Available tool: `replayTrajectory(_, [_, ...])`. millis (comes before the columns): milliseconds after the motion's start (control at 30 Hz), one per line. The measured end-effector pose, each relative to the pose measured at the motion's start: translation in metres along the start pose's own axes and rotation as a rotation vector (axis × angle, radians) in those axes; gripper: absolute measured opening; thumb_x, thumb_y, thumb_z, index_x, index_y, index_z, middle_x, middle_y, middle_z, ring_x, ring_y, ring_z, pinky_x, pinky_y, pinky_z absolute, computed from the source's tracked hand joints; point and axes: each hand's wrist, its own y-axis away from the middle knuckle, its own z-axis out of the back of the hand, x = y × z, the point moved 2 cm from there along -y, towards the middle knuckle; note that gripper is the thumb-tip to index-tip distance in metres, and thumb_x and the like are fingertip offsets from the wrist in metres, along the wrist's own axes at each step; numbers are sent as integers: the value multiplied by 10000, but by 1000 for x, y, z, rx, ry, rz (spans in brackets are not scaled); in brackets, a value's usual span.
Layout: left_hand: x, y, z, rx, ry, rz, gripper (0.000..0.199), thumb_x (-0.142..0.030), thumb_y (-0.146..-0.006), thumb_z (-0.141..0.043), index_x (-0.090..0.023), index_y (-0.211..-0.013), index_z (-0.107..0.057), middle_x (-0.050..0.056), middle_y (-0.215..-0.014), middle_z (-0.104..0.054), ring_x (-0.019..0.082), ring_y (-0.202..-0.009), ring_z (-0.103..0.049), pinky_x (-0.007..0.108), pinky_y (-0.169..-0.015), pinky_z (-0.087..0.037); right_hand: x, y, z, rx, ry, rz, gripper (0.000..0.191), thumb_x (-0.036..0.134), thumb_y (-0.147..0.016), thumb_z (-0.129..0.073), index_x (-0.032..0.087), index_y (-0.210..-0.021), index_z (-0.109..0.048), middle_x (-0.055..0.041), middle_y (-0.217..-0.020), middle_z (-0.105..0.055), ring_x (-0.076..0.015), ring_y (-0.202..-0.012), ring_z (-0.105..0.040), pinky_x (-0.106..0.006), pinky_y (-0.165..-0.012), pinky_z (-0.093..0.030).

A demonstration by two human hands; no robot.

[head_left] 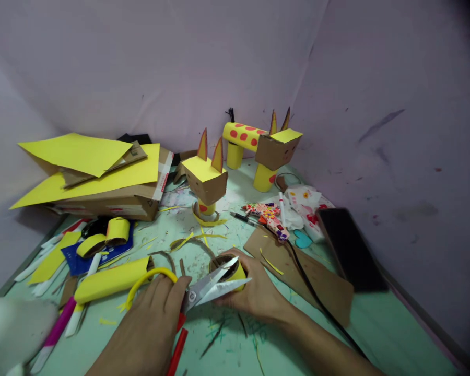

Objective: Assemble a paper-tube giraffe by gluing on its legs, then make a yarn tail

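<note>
My left hand [152, 313] is closed on a pair of scissors [192, 297] with yellow and red handles. Their silver blades stand partly apart and point right, over a short cardboard tube [241, 273] covered in yellow paper. That tube is held by my right hand [258, 292], whose fingers wrap round its side and rim. A longer yellow tube [112, 281] lies just left of the scissors. Beyond the hands stands a cardboard animal head [210, 187] with a yellow top and two pointed ears, on a yellow tube neck. Curled paper strips [203, 240] lie between them.
A spotted yellow animal figure [245, 137] stands at the back. Yellow sheets [78, 151] top a cardboard box [141, 201] at the left. A hot glue gun [272, 219], its black cable, a flat cardboard piece [297, 271] and a phone [352, 250] lie at the right. Markers [65, 318] are at the left.
</note>
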Motion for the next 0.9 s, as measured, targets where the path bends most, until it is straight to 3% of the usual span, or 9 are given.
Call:
replayTrajectory(133, [1, 2, -6, -58, -25, -80, 600, -48, -742, -353, -191, -1319, -437, 142, -1162, -524, 301, -1131, -440, 483, -933, -374, -9, 3, -4, 53, -116, -20, 494, 17, -527, -652, 213, -969, -552, 29, -831, -617, -138, -728, -577, -235, -664, -456])
replayTrajectory(367, [-6, 3, 6, -121, -125, -141, 600, -31, -720, -371, -156, -1301, -450, 154, -1090, -541, 318, -1065, -475, 505, -888, -393, -8, 6, -3, 81, -107, -11, 524, 15, -512, -686, 230, -969, -542, 65, -794, -597, -103, -681, -552, -194, -621, -437])
replayTrajectory(533, [-12, 1, 6, -91, -270, -116, 567, -6, -723, -377, -141, -1259, -503, 149, -1023, -596, 293, -908, -562, 462, -789, -459, -13, 8, -6, 47, -87, -39, 555, 4, -510, -673, 239, -994, -536, 69, -788, -589, -96, -670, -532, -189, -611, -435])
replayTrajectory(700, [-24, 3, 10, -149, -389, -137, 547, 73, -705, -344, -98, -1169, -577, 150, -958, -633, 268, -865, -601, 411, -765, -492, -14, 10, -8, 32, -48, -65, 504, 22, -519, -666, 230, -962, -547, 72, -740, -582, -93, -632, -515, -191, -594, -431])
replayTrajectory(900, [-17, 4, 7, -107, -394, -210, 535, 65, -732, -327, -115, -1179, -558, 151, -965, -644, 264, -839, -622, 425, -738, -519, -13, 11, -10, 24, -36, -78, 500, 40, -498, -672, 221, -949, -556, 68, -724, -578, -96, -611, -512, -195, -575, -429])
